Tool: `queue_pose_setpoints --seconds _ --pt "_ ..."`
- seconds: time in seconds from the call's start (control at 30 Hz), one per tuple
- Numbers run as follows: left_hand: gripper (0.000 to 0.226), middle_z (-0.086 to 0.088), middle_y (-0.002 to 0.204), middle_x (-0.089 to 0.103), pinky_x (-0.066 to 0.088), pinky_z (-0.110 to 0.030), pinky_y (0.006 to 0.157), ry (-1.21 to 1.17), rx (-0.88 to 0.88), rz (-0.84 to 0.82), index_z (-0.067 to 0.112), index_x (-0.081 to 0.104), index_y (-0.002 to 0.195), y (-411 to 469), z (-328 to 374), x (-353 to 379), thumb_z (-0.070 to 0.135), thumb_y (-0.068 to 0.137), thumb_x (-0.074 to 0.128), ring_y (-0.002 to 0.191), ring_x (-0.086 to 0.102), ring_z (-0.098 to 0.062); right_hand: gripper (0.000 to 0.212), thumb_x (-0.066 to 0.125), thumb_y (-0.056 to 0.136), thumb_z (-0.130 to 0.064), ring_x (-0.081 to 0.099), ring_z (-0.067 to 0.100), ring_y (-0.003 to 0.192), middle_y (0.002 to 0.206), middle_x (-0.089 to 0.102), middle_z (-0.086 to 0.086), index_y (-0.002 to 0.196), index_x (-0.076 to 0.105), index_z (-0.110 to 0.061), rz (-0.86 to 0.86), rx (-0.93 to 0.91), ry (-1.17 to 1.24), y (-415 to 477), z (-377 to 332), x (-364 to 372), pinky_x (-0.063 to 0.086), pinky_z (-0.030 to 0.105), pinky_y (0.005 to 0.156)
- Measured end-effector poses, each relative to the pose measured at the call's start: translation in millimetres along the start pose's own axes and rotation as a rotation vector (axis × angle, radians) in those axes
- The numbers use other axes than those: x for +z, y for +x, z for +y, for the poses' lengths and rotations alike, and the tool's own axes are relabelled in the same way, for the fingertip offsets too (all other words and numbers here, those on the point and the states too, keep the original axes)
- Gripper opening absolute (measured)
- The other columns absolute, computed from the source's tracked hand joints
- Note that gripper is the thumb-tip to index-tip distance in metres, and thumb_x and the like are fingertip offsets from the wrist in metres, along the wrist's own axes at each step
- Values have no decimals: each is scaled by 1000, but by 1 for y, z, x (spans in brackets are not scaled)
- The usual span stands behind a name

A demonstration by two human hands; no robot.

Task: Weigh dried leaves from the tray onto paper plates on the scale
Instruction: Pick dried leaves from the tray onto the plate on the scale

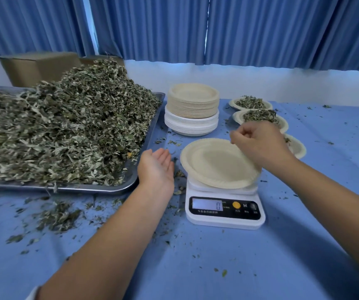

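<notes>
An empty paper plate [215,163] sits tilted on the white digital scale [225,215], whose display reads 0. The right hand [258,146] covers the plate's 2 o'clock rim, grip curled; whether it pinches the rim is hidden. At the scale's 9 o'clock the left hand [156,167] lies palm up, grip slack and empty, beside the steel tray [152,118] heaped with dried leaves [65,126]

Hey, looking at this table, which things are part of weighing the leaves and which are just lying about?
For the job: tray, dried leaves, scale, empty plate on it, plate stack, filled plates.
Lying about: cardboard boxes, curtains, spilled leaf bits.
</notes>
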State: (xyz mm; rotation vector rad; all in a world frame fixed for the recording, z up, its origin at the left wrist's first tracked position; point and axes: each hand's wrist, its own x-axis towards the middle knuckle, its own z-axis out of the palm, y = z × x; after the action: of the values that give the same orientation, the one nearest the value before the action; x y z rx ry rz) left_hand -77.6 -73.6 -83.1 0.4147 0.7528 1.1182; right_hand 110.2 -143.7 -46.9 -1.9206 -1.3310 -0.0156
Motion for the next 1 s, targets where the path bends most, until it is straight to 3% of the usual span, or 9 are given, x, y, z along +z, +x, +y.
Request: queue_pose_setpoints --seconds 0.1,0.27,0.37,0.53,0.6,0.7,0.8,0.9,1.0 --pt "52 -16 147 39 27 -36 114 -113 -49 2 -2 35 142 -2 1 0 32 104 24 138 35 -26 23 58 83 -28 47 4 45 46 53 -9 68 68 -14 -97 -81 -46 13 -31 23 38 25 52" --pt "54 -16 147 39 26 -38 113 -227 -112 10 -2 35 142 2 6 1 34 103 23 138 34 -27 24 57 81 -25 56 19 63 65 64 9 68 66 -7 -170 -213 -77 28 -76 67 47 31 61" --pt "53 -16 144 42 27 -38 113 -287 -141 -12 -2 39 139 3 10 2 35 103 25 137 36 -27 22 58 80 -25 58 19 65 60 62 1 63 64 -12 -239 -269 -85 37 -96 91 45 30 62" --pt "36 -10 107 65 41 -36 104 -437 -135 -69 7 58 112 4 19 5 31 102 33 107 60 -21 24 58 82 -26 63 21 68 69 69 8 71 69 -7 -301 -379 -132 44 -122 123 51 34 63" --pt "31 -5 94 67 43 -34 102 -474 -122 -78 11 63 102 6 23 5 26 101 35 97 61 -18 20 60 82 -26 61 15 66 71 69 3 73 69 -11 -336 -413 -128 48 -132 134 49 31 61" --pt "31 -7 96 66 42 -36 104 -520 -120 -79 11 63 100 9 31 4 27 100 37 102 61 -21 14 65 82 -26 53 4 68 76 60 -10 91 70 -17 -413 -482 -120 59 -148 150 45 27 67" --pt "38 -11 109 62 41 -35 104 -535 -154 -70 7 60 101 9 34 3 35 101 36 108 59 -23 51 73 79 -36 52 18 100 109 52 2 126 57 -21 -470 -575 -208 72 -163 168 45 33 89" --pt "44 -12 119 62 40 -37 105 -514 -178 -50 6 59 100 7 31 4 40 102 32 111 57 -23 86 76 76 -46 37 27 128 140 39 12 147 33 -23 -623 -610 -329 80 -172 183 34 37 108" --pt "43 -10 123 62 37 -41 108 -536 -194 -52 9 60 111 7 33 5 40 102 32 118 56 -25 83 77 77 -37 44 27 128 142 45 11 145 36 -11 -726 -588 -378 80 -174 196 38 32 102"
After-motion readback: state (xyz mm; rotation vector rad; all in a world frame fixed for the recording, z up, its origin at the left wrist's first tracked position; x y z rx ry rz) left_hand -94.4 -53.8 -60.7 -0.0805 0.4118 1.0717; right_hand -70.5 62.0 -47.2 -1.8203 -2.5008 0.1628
